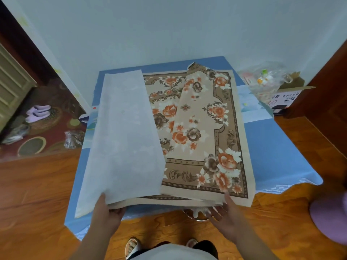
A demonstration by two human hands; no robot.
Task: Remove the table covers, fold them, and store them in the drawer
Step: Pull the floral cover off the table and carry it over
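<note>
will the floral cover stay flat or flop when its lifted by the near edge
Likely floppy: the floral cover already ridges up and its left side has folded over, pale back up. It probably sags between the left hand and right hand.

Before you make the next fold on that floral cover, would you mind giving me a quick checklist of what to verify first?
1. Left hand holds the near edge of the floral cover: ok, thumb on top.
2. Right hand has a grip: not ok, fingers open under the edge.
3. Left flap folded over flat, pale backing up: ok.
4. Right part lies smooth: not ok, a fold stands up near the far edge.
5. Blue cover underneath still on the table: ok.
6. Drawer ready: cannot tell.
</note>
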